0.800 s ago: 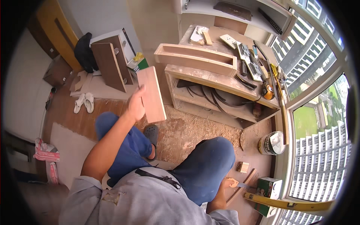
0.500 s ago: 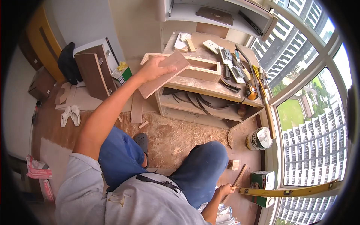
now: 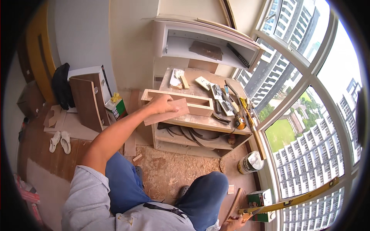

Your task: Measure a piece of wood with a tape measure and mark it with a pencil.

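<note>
My left hand [image 3: 160, 104] grips a flat brown wooden board [image 3: 179, 107] by its edge, thumb across the face. Just behind the board lies a long, narrow, open wooden box frame [image 3: 206, 109] on the bench top [image 3: 169, 79]; the board partly covers it. Low at the right, my right hand [image 3: 236, 225] is closed round a tool with an orange-brown handle [image 3: 231, 220]; its kind is not clear. Close by that hand, a yellow spirit level [image 3: 300, 200] slants along the window side, and a thin wooden strip [image 3: 234, 202] is on the floor.
On the bench are a tape measure [image 3: 240, 123], metal hinges and hand tools. A white cabinet [image 3: 177, 42] overhangs it. A bucket [image 3: 250, 162], a green-white can [image 3: 260, 199] and wood shavings [image 3: 173, 161] are on the floor. Cabinet doors [image 3: 86, 98] lean at the left.
The view has tilted up, showing more of the overhead cabinet. My left hand still holds the board, now turned flatter. My right hand now shows an orange-brown handle in it.
</note>
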`<state>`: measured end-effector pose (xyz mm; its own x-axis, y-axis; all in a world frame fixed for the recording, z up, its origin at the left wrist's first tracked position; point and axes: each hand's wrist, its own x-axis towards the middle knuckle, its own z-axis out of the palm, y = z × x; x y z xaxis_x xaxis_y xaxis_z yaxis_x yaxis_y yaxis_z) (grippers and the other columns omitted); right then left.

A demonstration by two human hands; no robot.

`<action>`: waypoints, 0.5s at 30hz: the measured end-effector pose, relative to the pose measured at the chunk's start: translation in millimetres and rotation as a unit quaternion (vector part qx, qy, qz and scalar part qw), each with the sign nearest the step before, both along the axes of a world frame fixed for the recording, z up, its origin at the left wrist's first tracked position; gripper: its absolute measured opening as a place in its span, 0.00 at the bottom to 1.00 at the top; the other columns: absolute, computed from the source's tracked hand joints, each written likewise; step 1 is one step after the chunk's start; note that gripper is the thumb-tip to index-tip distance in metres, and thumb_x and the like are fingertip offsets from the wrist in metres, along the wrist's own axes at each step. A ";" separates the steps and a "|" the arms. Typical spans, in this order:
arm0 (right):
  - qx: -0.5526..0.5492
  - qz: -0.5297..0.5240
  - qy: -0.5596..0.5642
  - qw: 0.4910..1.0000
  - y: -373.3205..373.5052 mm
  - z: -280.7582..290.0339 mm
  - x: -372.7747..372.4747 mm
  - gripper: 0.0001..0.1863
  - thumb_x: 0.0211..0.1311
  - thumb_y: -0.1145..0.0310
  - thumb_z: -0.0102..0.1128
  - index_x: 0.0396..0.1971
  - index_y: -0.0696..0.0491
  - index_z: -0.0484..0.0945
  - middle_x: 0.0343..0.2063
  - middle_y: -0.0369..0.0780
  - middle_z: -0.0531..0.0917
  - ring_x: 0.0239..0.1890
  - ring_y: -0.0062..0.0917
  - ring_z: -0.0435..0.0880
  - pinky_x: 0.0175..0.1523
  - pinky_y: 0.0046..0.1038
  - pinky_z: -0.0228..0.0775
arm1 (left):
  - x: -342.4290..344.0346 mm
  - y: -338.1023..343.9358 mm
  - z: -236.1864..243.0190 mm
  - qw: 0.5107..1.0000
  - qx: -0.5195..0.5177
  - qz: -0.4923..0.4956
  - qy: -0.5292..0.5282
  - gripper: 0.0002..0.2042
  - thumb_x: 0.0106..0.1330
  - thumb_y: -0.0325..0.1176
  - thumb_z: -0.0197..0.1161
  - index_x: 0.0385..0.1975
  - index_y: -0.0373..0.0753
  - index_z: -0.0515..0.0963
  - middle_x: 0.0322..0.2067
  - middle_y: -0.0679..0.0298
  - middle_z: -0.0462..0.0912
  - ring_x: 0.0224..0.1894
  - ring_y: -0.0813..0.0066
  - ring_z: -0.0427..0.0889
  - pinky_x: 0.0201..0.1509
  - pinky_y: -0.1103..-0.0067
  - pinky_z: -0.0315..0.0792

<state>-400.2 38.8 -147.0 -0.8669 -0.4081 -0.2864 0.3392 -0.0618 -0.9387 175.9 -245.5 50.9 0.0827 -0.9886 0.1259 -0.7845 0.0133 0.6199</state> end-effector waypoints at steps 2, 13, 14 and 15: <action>-0.003 0.007 0.014 1.000 6.3 24.9 -4.5 0.33 0.67 0.75 0.56 0.71 0.49 0.58 0.34 0.36 0.70 0.27 0.20 0.69 0.29 0.23 0.69 | -5.3 8.1 10.6 1.000 -0.013 0.007 0.002 0.34 0.52 0.54 0.79 0.47 0.29 0.84 0.46 0.42 0.87 0.50 0.53 0.86 0.57 0.66 0.77; -0.065 0.002 0.218 0.974 -4.4 194.0 41.6 0.41 0.67 0.70 0.63 0.75 0.51 0.52 0.63 0.50 0.71 0.50 0.40 0.81 0.53 0.42 0.80 | 4.6 45.5 90.2 0.979 -0.200 0.034 -0.008 0.28 0.54 0.52 0.79 0.47 0.34 0.86 0.37 0.53 0.89 0.39 0.65 0.87 0.46 0.71 0.78; -0.120 -0.002 0.242 0.963 -13.3 198.2 58.1 0.33 0.68 0.69 0.61 0.70 0.60 0.59 0.47 0.49 0.79 0.35 0.35 0.80 0.50 0.45 0.81 | 6.7 40.2 103.3 0.976 -0.215 0.042 -0.014 0.29 0.54 0.53 0.79 0.46 0.34 0.86 0.35 0.54 0.89 0.37 0.67 0.87 0.44 0.71 0.78; -0.119 -0.002 0.242 0.963 -24.8 191.6 70.0 0.33 0.68 0.69 0.61 0.70 0.60 0.59 0.47 0.49 0.79 0.35 0.35 0.80 0.50 0.45 0.81 | 5.5 39.0 127.3 0.976 -0.211 0.041 -0.026 0.29 0.55 0.53 0.79 0.47 0.34 0.86 0.35 0.54 0.89 0.38 0.67 0.87 0.44 0.72 0.77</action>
